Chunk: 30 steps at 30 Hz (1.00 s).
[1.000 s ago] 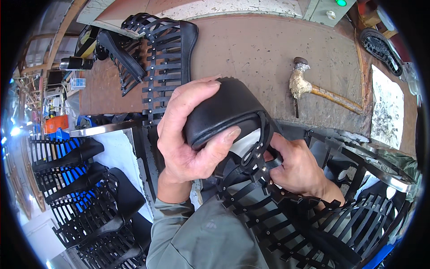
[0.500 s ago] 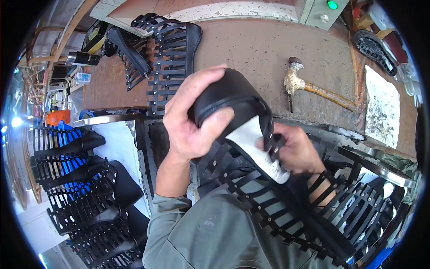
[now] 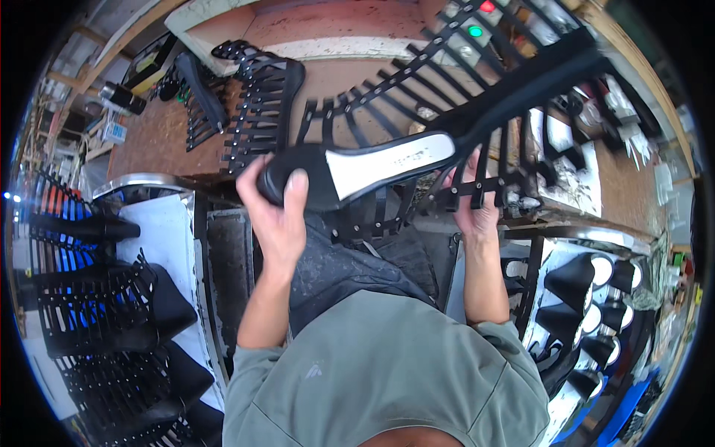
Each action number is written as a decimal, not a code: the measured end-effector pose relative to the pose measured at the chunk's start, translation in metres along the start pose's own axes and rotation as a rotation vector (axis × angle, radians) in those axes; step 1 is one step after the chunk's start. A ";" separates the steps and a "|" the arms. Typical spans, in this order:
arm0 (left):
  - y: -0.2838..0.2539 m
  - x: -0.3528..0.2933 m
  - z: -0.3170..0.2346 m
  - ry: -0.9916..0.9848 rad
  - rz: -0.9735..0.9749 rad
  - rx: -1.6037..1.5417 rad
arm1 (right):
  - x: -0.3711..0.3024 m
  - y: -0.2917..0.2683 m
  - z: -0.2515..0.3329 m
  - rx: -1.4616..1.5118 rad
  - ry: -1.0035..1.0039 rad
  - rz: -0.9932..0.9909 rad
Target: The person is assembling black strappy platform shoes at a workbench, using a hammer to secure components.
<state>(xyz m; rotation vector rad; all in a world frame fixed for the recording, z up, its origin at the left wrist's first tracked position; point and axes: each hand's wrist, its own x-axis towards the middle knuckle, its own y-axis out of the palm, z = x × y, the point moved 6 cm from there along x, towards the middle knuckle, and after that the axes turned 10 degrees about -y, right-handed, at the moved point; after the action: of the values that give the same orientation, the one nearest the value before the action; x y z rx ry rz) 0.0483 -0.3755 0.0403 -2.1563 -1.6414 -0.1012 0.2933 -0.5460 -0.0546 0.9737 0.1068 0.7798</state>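
A tall black strappy boot [image 3: 499, 86] with a white insole [image 3: 395, 164] is held up across my front, its straps fanned out and dotted with small metal studs. My left hand [image 3: 279, 216] is closed around the toe end [image 3: 298, 175], thumb on top. My right hand [image 3: 477, 212] is at the studded straps near the heel end, closed on the boot from underneath. Straps cover part of its fingers. The boot's shaft stretches to the upper right, over the workbench [image 3: 328, 86].
Another strappy boot [image 3: 264, 104] lies on the bench at the back left. More black strappy boots [image 3: 97, 305] fill a rack on my left. Black pieces with round white ends [image 3: 592, 320] stand on my right. A white sheet [image 3: 566, 179] lies on the bench's right side.
The boot has swung from hanging over my lap up across the bench, its insole now facing up. My left hand moved left and lower; the boot now hides most of the hammer.
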 end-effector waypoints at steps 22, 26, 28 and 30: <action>0.042 -0.037 0.064 -0.183 0.389 -0.252 | -0.036 0.020 -0.065 -0.072 0.216 0.006; 0.051 -0.008 0.014 -0.109 0.711 -0.341 | -0.051 0.144 0.002 -0.575 0.188 0.531; 0.042 -0.012 -0.008 -0.247 0.725 -0.498 | -0.057 0.161 0.014 -0.237 -0.021 0.709; 0.018 -0.014 -0.010 -0.117 0.701 -0.469 | -0.068 0.174 0.018 -0.260 -0.005 0.683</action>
<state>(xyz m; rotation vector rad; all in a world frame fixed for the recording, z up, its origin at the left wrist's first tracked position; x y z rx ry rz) 0.0631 -0.3954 0.0402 -3.0205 -0.8755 -0.1609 0.1563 -0.5462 0.0734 0.7595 -0.3445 1.3776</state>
